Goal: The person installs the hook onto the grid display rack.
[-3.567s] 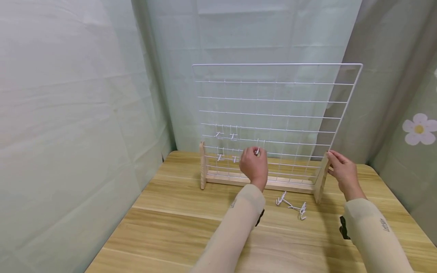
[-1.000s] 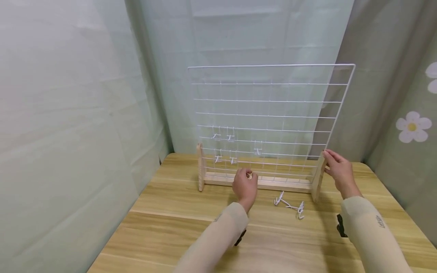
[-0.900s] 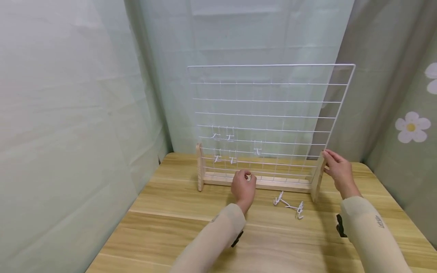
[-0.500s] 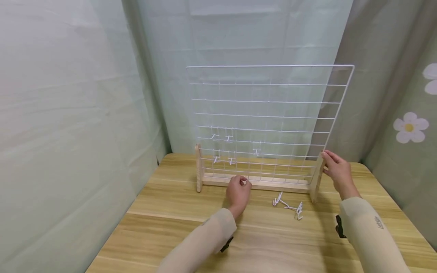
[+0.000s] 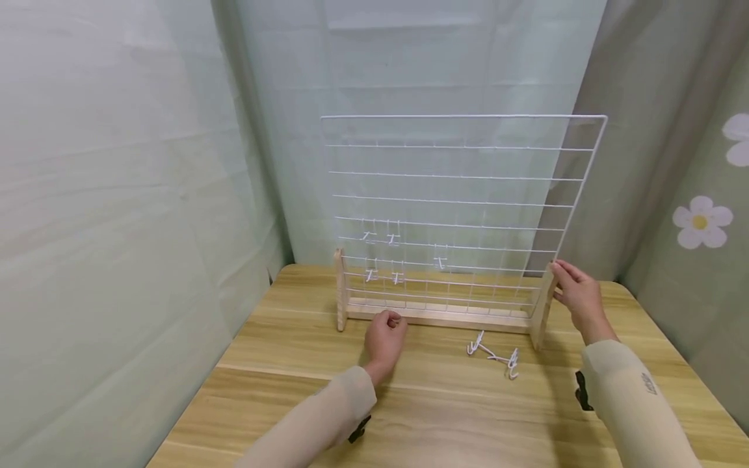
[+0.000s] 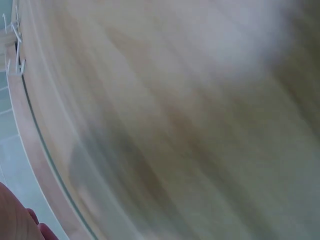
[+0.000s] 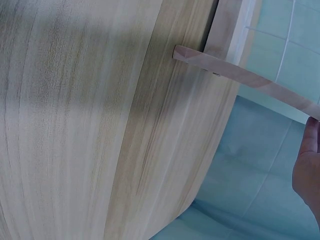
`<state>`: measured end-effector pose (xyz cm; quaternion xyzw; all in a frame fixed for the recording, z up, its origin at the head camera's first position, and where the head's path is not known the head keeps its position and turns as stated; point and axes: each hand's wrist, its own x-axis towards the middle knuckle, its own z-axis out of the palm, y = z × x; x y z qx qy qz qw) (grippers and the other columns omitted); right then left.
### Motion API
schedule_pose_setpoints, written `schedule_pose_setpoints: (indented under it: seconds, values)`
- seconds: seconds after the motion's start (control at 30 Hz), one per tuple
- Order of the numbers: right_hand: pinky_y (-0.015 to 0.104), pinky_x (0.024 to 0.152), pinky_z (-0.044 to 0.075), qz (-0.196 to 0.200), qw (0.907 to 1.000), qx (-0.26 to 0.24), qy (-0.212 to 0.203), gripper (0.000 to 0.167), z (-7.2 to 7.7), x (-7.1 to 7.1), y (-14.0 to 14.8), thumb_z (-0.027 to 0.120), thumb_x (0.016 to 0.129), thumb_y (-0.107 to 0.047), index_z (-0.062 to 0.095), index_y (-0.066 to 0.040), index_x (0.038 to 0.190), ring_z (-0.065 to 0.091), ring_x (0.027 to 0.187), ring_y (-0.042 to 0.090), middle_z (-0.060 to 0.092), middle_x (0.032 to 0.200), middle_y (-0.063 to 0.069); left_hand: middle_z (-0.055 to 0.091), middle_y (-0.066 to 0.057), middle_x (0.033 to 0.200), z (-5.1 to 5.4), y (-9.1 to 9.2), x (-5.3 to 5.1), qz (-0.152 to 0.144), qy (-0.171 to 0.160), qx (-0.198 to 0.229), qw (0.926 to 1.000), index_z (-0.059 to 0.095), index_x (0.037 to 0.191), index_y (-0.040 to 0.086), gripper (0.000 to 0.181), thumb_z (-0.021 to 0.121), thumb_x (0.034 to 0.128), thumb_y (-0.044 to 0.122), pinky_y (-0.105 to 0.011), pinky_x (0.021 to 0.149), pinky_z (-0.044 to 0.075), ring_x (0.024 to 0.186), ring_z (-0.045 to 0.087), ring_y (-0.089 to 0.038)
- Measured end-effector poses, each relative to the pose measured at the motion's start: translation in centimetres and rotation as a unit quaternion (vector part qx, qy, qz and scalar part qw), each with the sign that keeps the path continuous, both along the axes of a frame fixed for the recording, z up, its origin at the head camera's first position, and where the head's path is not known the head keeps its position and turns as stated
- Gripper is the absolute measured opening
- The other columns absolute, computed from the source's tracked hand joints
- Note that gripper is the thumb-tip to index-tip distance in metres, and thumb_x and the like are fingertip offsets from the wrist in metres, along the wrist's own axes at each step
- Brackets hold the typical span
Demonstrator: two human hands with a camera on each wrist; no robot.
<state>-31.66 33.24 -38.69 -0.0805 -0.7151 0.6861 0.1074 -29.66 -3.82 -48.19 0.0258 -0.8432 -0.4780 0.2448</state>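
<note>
My left hand (image 5: 386, 339) is just in front of the wooden base bar of a white wire grid rack (image 5: 447, 227), its fingers loosely curled with nothing seen in them. At the corner of the left wrist view a bit of this hand (image 6: 17, 220) shows. My right hand (image 5: 579, 299) pinches the top of the rack's right wooden upright (image 5: 544, 309); in the right wrist view the fingers touch that upright's end. Several white wire hooks hang on the grid's lower left, among them a separate hook (image 5: 440, 262) nearer the middle. Loose white hooks (image 5: 511, 364) lie tangled on the table.
The rack stands at the back of a wood-grain table (image 5: 456, 416), on two wooden uprights joined by the base bar (image 5: 445, 318). Pale green curtains (image 5: 146, 195) hang behind and to both sides, with flower prints on the right.
My left hand has let go of the hook it held at the grid's middle, which now hangs there, and has moved down and left. My right hand keeps its hold on the upright.
</note>
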Motion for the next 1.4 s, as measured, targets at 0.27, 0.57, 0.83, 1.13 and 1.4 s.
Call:
schedule_pose_setpoints:
  seconds: [0.27,0.57,0.83,1.13,1.4]
  values:
    - [0.022,0.085,0.049,-0.008,0.9999,0.002,-0.007,0.056,-0.1,0.0,0.0,0.063,0.092,-0.05,0.058,-0.02,0.139,0.039,0.137,0.032,0.054,0.13,-0.004,0.058,0.002,0.077,-0.5,-2.2,0.0,0.021,-0.014,-0.005,0.9997,0.068,0.083,0.013,0.004,0.071,0.0827,0.013,-0.034,0.064,0.043,0.07,0.055,-0.015]
    - [0.016,0.075,0.051,-0.008,0.9999,0.006,-0.003,0.059,-0.2,0.0,-0.1,0.062,0.093,-0.048,0.055,-0.015,0.142,0.05,0.122,0.019,0.055,0.125,-0.004,0.059,0.001,0.077,0.1,-4.1,-0.4,0.03,-0.019,0.01,0.9993,0.068,0.085,0.012,0.007,0.072,0.0832,0.017,-0.035,0.066,0.043,0.071,0.055,-0.017]
    - [0.014,0.072,0.051,-0.006,1.0,-0.003,0.0,0.066,-0.2,-0.1,0.0,0.063,0.093,-0.048,0.05,-0.011,0.145,0.05,0.123,0.02,0.055,0.125,-0.004,0.062,-0.003,0.083,0.8,-5.9,-0.8,0.038,-0.022,0.022,0.9988,0.069,0.094,0.007,0.013,0.072,0.0853,0.016,-0.036,0.067,0.044,0.076,0.056,-0.02]
    - [0.02,0.081,0.051,-0.012,0.9997,0.022,-0.008,0.069,-0.1,-0.1,-0.1,0.06,0.093,-0.051,0.048,-0.011,0.147,0.043,0.133,0.029,0.052,0.134,0.001,0.064,-0.009,0.097,1.8,-7.9,-1.9,0.054,-0.015,0.035,0.9978,0.068,0.101,0.006,0.022,0.068,0.092,0.026,-0.043,0.079,0.046,0.089,0.058,-0.026]
    - [0.019,0.08,0.051,-0.014,0.9997,0.019,-0.008,0.061,-0.1,-0.1,-0.2,0.06,0.094,-0.049,0.052,-0.015,0.145,0.042,0.134,0.031,0.052,0.136,0.003,0.06,-0.013,0.105,3.0,-9.6,-3.2,0.065,0.012,0.066,0.9957,0.065,0.11,0.004,0.029,0.063,0.0965,0.031,-0.045,0.086,0.044,0.098,0.056,-0.029]
